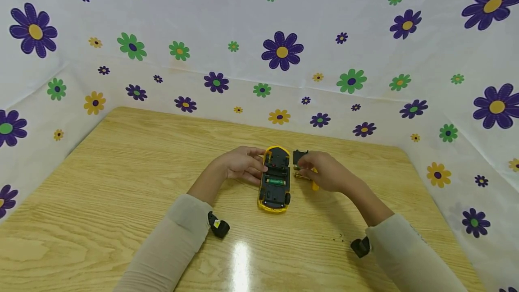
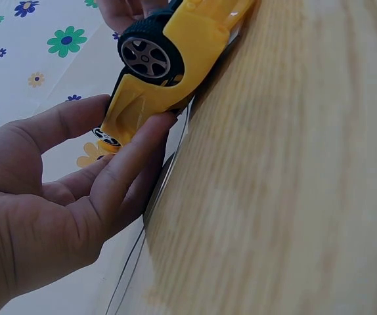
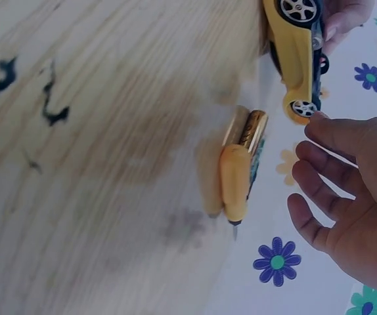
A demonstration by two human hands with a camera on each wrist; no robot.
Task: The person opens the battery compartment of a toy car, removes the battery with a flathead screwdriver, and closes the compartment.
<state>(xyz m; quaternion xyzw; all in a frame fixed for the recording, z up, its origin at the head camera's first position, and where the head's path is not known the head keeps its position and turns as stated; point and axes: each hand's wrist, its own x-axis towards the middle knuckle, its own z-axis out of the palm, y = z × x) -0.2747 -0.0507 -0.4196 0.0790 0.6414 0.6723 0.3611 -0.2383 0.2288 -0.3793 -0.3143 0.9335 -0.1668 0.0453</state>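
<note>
A yellow toy car lies upside down on the table, its black underside up. In its uncovered battery bay sits a green battery. My left hand holds the car by its left side, thumb and fingers on either side of the body in the left wrist view. My right hand hovers just right of the car with fingers loosely spread and nothing between them. Below it lie a gold battery and a yellow-handled screwdriver. A black battery cover lies beyond the right fingertips.
Small dark bits lie on the wooden table near the right wrist. A flower-print sheet rises behind the table and along both sides. Each sleeve carries a black wrist camera, such as the left one.
</note>
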